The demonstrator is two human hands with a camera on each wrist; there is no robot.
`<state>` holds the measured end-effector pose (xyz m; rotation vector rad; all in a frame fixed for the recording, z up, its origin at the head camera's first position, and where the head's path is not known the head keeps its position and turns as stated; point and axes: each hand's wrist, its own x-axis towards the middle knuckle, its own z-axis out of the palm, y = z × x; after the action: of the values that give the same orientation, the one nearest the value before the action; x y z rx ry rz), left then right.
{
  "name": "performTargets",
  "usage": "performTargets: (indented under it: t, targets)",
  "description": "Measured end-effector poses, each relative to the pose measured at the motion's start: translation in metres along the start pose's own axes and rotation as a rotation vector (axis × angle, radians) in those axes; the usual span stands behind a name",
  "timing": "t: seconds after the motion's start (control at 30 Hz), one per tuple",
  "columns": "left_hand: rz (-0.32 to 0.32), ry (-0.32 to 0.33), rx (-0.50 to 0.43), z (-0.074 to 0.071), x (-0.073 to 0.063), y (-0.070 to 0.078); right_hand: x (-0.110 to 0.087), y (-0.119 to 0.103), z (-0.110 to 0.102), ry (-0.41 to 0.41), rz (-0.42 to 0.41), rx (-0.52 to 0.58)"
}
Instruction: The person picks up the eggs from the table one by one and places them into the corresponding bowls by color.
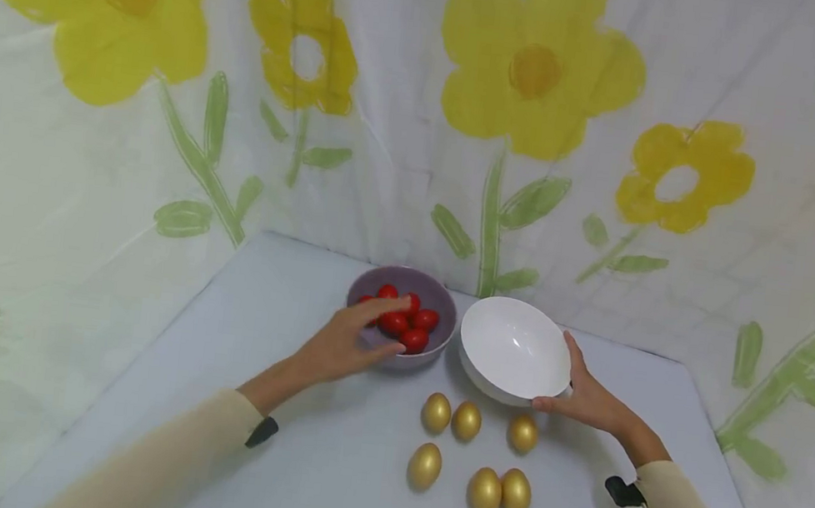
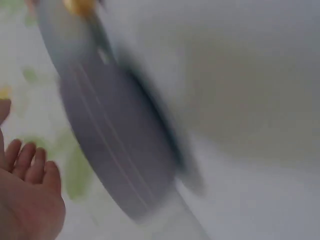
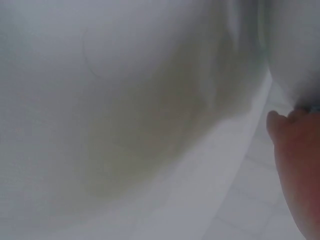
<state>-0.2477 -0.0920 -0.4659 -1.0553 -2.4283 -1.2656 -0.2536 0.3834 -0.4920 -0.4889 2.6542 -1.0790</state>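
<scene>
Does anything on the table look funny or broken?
Nothing looks broken. The white bowl, gripped by the right hand, looks a bit tipped, its rim slanting. Six golden eggs lie loose, unlike the red eggs in the purple bowl.

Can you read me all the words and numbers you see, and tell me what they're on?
There are none that I can read.
The purple bowl, white bowl, red eggs and golden eggs show no writing.
The white curtain has painted-looking yellow flowers, but no letters.
The dark wrist devices are too small to tell.
</scene>
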Motion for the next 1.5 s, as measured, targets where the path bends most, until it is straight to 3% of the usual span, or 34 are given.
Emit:
performTargets:
  t: [0.1,0.23,0.33,0.47,0.57,0.7,0.93,1.03,1.23,1.37,1.5]
  targets:
    - [-0.002,-0.025,-0.022,0.025,-0.007,0.034,0.001,-0.002,-0.003,-0.002,0.000,0.013]
    - [-0.104,-0.174,0.030,0.053,-0.011,0.053,0.002,-0.002,-0.002,-0.017,0.009,0.029]
    - [-0.159,-0.266,0.084,0.065,-0.010,0.056,0.003,-0.001,0.000,-0.021,0.015,0.030]
    - [-0.197,-0.339,0.150,0.075,-0.008,0.055,0.004,-0.001,0.000,-0.015,0.020,0.031]
    - [-0.198,-0.374,0.180,0.081,-0.007,0.055,0.004,-0.001,0.000,-0.011,0.020,0.047]
    - [-0.179,-0.369,0.154,0.087,-0.007,0.054,0.005,0.000,0.001,-0.013,0.013,0.058]
    - [-0.208,-0.343,0.101,0.093,-0.007,0.047,0.003,-0.003,0.000,-0.024,0.023,0.053]
    - [-0.190,-0.338,0.098,0.094,-0.005,0.044,0.001,-0.006,-0.003,-0.017,0.038,0.049]
    - [-0.146,-0.333,0.014,0.081,-0.001,0.055,0.000,-0.009,-0.004,-0.034,0.039,0.059]
    - [-0.110,-0.320,-0.065,0.064,0.017,0.076,0.001,-0.009,-0.003,-0.038,0.030,0.062]
    - [-0.082,-0.275,-0.029,0.049,0.053,0.102,0.002,-0.008,-0.003,-0.036,0.024,0.062]
